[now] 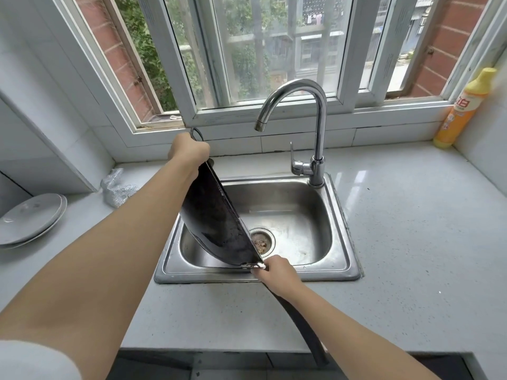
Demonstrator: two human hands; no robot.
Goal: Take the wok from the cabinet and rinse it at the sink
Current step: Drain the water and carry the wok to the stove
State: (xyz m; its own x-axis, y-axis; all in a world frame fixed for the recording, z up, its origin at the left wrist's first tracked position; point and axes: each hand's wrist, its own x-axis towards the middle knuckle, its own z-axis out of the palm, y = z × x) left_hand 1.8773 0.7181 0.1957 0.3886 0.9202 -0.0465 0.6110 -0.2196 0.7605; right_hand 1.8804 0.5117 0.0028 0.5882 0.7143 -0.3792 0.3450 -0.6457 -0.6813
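A black wok (pixel 216 223) is tipped on edge over the left half of the steel sink (pixel 340 231), its dark underside facing me and its bowl facing right. My left hand (pixel 188 152) grips the far rim by the small loop handle. My right hand (pixel 274 271) holds the long black handle (pixel 301 325) close to the wok's body, at the sink's front edge. The chrome faucet (pixel 318 127) arches over the sink with its spout to the right of the wok. No water is visibly running. Food scraps sit in the drain strainer (pixel 262 242).
Stacked white plates (pixel 30 218) lie on the grey countertop at the left. A crumpled silvery scrubber (pixel 118 189) rests near the back left corner. A yellow-orange detergent bottle (pixel 463 108) stands at the back right by the window sill.
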